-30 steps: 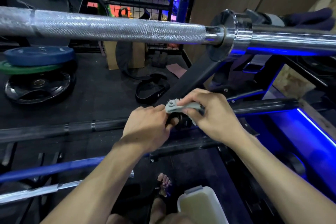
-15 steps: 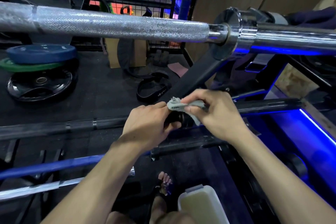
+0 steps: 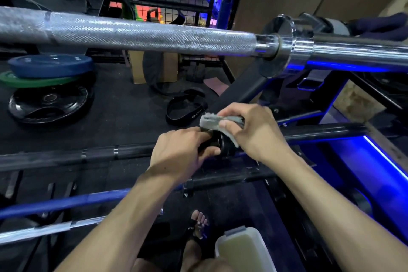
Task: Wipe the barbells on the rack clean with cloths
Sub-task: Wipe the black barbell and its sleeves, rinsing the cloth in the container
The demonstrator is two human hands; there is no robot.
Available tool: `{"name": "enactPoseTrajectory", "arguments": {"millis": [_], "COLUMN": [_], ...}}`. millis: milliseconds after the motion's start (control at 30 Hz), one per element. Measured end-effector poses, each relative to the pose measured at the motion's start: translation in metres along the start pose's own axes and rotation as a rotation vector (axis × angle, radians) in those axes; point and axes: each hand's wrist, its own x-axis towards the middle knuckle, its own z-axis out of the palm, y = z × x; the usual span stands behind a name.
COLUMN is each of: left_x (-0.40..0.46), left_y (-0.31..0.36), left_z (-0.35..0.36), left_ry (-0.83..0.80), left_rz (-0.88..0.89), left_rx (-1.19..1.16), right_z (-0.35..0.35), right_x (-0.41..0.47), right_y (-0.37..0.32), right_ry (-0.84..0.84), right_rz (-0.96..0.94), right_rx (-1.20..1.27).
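A black barbell (image 3: 66,157) lies across the rack at mid-height. My left hand (image 3: 178,154) grips its shaft just left of the collar (image 3: 225,144). My right hand (image 3: 254,130) pinches a grey cloth (image 3: 212,120) and holds it over the top of that collar. A thick silver knurled barbell (image 3: 143,35) runs across the upper part of the view, its chrome sleeve (image 3: 353,51) at the right. Lower left, a blue bar (image 3: 61,203) and a silver bar (image 3: 44,229) rest on lower levels.
Blue, green and black weight plates (image 3: 48,86) are stacked on the floor at left. A black strap (image 3: 185,110) lies on the mat. A white container (image 3: 245,249) sits near my sandalled foot (image 3: 198,225). Blue-lit rack frame (image 3: 375,161) stands at right.
The cloth in my right hand has shifted slightly left over the collar. My left hand keeps its grip in the same spot.
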Motion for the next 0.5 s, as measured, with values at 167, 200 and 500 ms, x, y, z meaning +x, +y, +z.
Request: {"name": "enactPoseTrajectory", "arguments": {"millis": [167,200,500], "left_x": [0.001,0.001,0.001], "left_y": [0.001,0.001,0.001], "left_z": [0.000,0.000,0.000], "left_ry": [0.005,0.013,0.031], "left_rz": [-0.005,-0.003,-0.006], "left_rx": [0.013,0.011,-0.011], "right_z": [0.010,0.012,0.020], "right_x": [0.001,-0.005,-0.023], "right_y": [-0.003,-0.008,0.000], "right_ry": [0.058,0.026,0.207], "right_rz": [0.026,0.008,-0.109], "right_rx": [0.017,0.022,-0.010]}}
